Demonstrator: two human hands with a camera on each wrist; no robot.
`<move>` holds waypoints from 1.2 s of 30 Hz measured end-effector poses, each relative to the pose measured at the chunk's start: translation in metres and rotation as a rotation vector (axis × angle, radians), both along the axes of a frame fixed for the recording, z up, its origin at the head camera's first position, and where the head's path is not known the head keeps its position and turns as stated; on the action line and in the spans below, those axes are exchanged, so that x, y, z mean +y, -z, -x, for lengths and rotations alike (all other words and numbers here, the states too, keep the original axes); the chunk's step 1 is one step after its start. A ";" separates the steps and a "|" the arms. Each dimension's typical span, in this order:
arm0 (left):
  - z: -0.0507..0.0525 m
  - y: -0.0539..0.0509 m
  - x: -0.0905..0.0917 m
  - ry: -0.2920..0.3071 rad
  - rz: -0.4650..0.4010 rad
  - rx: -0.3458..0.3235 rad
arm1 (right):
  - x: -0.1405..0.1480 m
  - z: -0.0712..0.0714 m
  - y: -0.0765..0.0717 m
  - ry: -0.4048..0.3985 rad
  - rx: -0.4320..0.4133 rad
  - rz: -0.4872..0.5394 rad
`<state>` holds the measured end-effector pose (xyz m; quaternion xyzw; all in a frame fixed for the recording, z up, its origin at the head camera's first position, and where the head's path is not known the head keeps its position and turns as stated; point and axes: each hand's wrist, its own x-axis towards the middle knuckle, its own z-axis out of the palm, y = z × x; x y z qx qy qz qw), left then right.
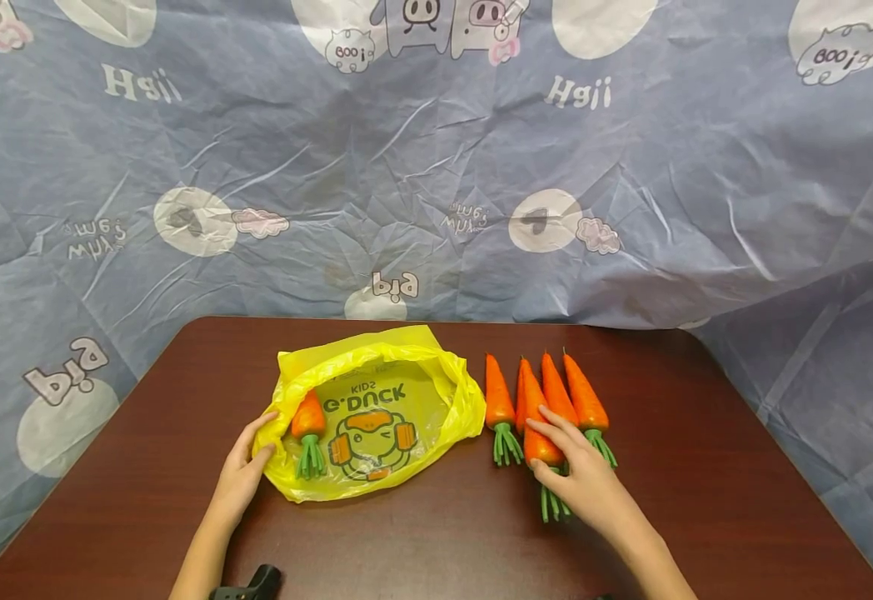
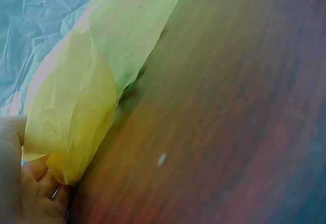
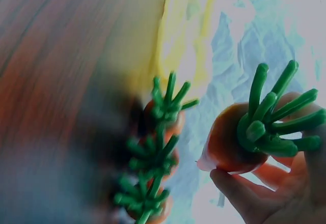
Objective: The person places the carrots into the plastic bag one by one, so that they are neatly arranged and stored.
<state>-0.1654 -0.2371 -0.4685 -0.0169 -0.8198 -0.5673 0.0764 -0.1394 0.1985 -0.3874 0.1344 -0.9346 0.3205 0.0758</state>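
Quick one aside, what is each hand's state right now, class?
Left hand: holding the yellow bag by its edge.
Right hand: holding one carrot.

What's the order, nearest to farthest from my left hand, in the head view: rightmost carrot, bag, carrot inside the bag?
1. Bag: held by your left hand.
2. Carrot inside the bag: left side.
3. Rightmost carrot: right of the bag.

Beneath the fingers (image 1: 566, 427), a dark reddish-brown tabletop (image 1: 421, 550) with rounded far corners; beyond the fingers, a creased grey-blue sheet (image 1: 399, 175) printed with cartoon animals (image 1: 417, 35) and lettering (image 1: 137, 84).
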 end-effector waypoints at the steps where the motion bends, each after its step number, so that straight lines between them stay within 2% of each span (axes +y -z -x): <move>1: 0.000 0.000 0.000 -0.001 0.001 -0.003 | -0.003 -0.001 -0.001 -0.015 -0.002 0.002; 11: 0.000 -0.001 0.000 0.002 -0.013 -0.009 | -0.032 -0.005 -0.013 -0.138 -0.014 0.013; 20: -0.001 -0.001 0.000 -0.002 -0.012 -0.016 | -0.060 -0.010 -0.025 -0.244 -0.094 0.043; 24: -0.001 -0.001 0.000 0.000 -0.013 -0.009 | -0.071 -0.006 -0.029 -0.306 -0.141 0.047; 31: 0.000 -0.001 0.000 0.009 -0.006 -0.005 | -0.084 0.003 -0.028 -0.419 -0.164 0.024; 36: -0.001 -0.001 0.000 0.007 -0.014 -0.002 | -0.096 0.011 -0.026 -0.448 -0.180 -0.016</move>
